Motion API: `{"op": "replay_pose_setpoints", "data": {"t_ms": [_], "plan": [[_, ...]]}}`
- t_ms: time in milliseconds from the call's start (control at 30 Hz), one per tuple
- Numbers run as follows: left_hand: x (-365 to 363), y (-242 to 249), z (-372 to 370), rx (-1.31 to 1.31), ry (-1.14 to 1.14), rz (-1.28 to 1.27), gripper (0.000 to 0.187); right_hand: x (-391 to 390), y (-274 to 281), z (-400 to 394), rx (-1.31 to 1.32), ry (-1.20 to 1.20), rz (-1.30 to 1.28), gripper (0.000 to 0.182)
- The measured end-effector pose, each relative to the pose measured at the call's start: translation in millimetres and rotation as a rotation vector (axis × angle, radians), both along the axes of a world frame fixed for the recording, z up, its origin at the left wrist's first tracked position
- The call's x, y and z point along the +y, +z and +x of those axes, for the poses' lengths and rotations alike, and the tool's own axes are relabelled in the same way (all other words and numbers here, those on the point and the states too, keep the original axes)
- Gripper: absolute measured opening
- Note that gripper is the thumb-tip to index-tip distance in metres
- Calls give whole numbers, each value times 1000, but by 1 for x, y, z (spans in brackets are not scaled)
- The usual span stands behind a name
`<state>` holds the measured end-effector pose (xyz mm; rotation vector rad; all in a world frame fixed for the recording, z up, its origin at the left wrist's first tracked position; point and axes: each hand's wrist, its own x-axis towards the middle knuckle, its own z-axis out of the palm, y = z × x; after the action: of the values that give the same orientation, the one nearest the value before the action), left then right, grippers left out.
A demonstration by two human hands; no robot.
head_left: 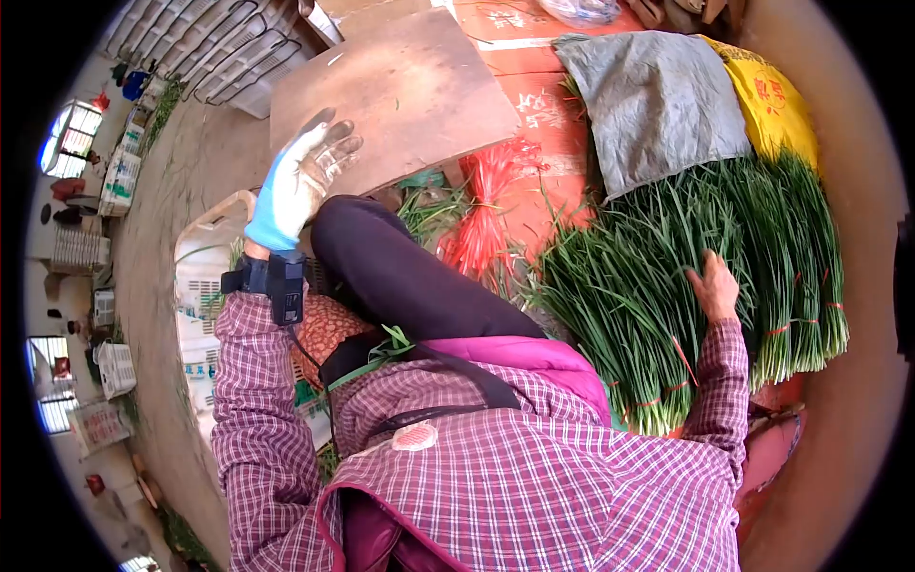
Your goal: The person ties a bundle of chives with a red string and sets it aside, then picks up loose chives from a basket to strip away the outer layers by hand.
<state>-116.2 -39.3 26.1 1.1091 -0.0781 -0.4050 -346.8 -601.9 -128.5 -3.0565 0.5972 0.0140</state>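
Note:
My left hand (310, 170), in a blue and white glove with dirty fingers, is raised beside the near left edge of a brown board (400, 95). Its fingers are stretched out and nothing is in them. On the right, my bare right hand (715, 288) rests on a large heap of green chives (648, 257), thumb and forefinger apart, with other fingertips partly hidden. Red bands (779, 330) tie several bunches near their pale stem ends. A bundle of red plastic strips (484, 210) lies between the board and the chives.
A grey sheet (658, 105) and a yellow bag (772, 100) cover the chives' far ends. Left of my legs stands a white crate (197, 329). Stacked crates (229, 52) stand at the far left. A wall (863, 286) closes off the right side.

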Motion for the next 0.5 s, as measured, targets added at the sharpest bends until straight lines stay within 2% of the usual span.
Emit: {"op": "replay_pose_setpoints", "data": {"t_ms": [67, 133, 200, 267, 333, 400, 500], "plan": [[25, 6, -11, -27, 119, 101, 42, 53, -6, 53, -143, 123, 363, 36], [61, 4, -24, -46, 133, 104, 44, 98, -34, 93, -46, 191, 674, 34], [94, 5, -47, -61, 245, 199, 45, 135, -89, 129, 35, 185, 782, 33], [135, 5, -74, -45, 356, 284, 48, 170, -123, 158, 81, 82, 1113, 33], [172, 4, -105, 17, 456, 364, 50, 197, -160, 183, 62, -143, 1417, 29], [203, -1, -145, -36, 595, 457, 51, 214, -197, 206, 113, -317, 1539, 23], [251, -12, -204, 115, 809, 482, 52, 232, -228, 232, 84, -466, 1626, 18]]}}
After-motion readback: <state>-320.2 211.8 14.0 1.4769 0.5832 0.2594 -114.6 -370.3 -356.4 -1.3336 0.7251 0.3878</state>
